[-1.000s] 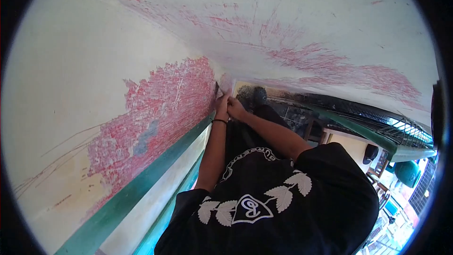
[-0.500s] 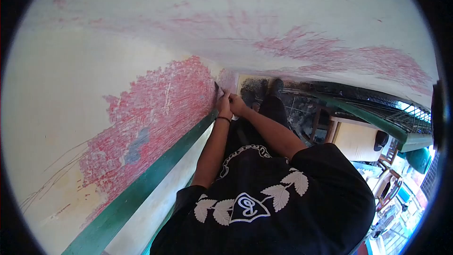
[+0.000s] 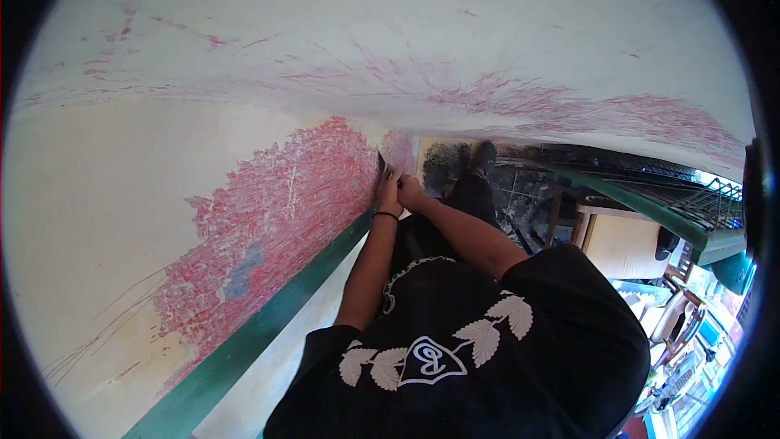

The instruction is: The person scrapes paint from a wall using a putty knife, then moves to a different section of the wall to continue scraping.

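Note:
My left hand (image 3: 388, 195), with a dark band on the wrist, is closed round a scraper (image 3: 381, 161). The dark blade points up against the wall near the corner; the handle is hidden in my fingers. Pressed close beside it, my right hand (image 3: 412, 193) is also closed and appears to grip the same handle. Left of the blade, a rough patch of pink scratched paint (image 3: 284, 195) spreads over the cream wall (image 3: 114, 187). A smaller pinkish strip (image 3: 399, 150) shows just right of the blade.
A green painted ledge (image 3: 268, 321) runs below the patch on my left. Dark tiles (image 3: 512, 195) and my shoe (image 3: 486, 154) are beyond my hands. To the right stand a green-edged metal rack (image 3: 642, 201), a pale board (image 3: 621, 244) and a wooden chair (image 3: 686, 321).
The view has tilted, so wall and hands appear slightly lower and farther right. Both hands stay together on the scraper, its blade still at the corner.

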